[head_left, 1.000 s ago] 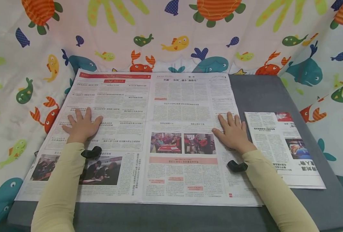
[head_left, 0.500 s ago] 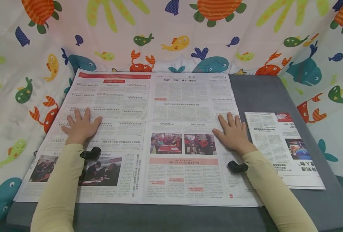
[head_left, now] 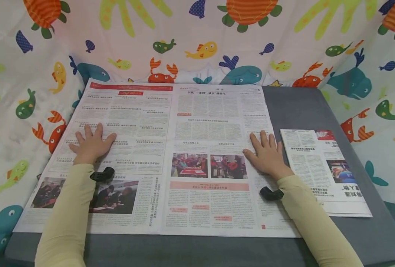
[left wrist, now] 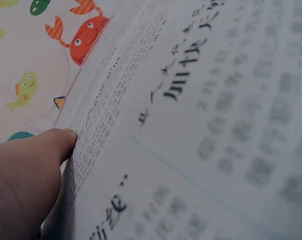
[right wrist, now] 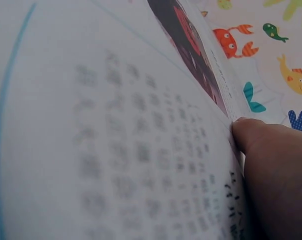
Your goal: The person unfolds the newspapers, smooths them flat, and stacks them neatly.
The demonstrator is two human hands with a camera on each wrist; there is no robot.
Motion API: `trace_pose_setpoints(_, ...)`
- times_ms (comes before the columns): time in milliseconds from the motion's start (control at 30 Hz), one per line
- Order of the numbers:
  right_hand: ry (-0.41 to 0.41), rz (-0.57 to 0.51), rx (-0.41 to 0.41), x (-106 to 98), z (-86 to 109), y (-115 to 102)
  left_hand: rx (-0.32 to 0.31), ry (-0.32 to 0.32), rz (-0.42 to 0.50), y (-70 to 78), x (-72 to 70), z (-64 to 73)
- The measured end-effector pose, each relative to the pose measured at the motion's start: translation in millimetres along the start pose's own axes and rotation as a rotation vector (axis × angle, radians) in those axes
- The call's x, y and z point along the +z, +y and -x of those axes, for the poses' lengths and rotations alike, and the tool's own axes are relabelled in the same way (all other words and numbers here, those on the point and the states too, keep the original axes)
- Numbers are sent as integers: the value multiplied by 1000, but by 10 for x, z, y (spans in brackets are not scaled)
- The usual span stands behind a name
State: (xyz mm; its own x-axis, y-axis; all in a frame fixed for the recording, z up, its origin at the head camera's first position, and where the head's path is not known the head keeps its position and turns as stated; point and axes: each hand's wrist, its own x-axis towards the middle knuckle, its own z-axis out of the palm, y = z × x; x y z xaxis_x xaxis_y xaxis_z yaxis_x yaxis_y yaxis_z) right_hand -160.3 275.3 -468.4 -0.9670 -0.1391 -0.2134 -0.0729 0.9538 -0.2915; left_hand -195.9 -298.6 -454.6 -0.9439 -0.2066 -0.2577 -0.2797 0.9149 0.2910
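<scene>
Newspaper (head_left: 205,129), left grip (head_left: 92,145) splayed wide on it, right grip (head_left: 266,155) likewise

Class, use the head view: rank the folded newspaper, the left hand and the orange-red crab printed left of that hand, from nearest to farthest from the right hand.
1. Folded newspaper: just right of the right hand.
2. Left hand: across the open newspaper, on its left page.
3. Orange-red crab: farther left, on the printed cloth.
</scene>
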Motion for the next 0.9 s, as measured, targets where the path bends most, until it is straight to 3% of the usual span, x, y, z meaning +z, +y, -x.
trace_pose_setpoints(900,2,16,-3,13,-45,-37,9,10,15,-71,-5,-70)
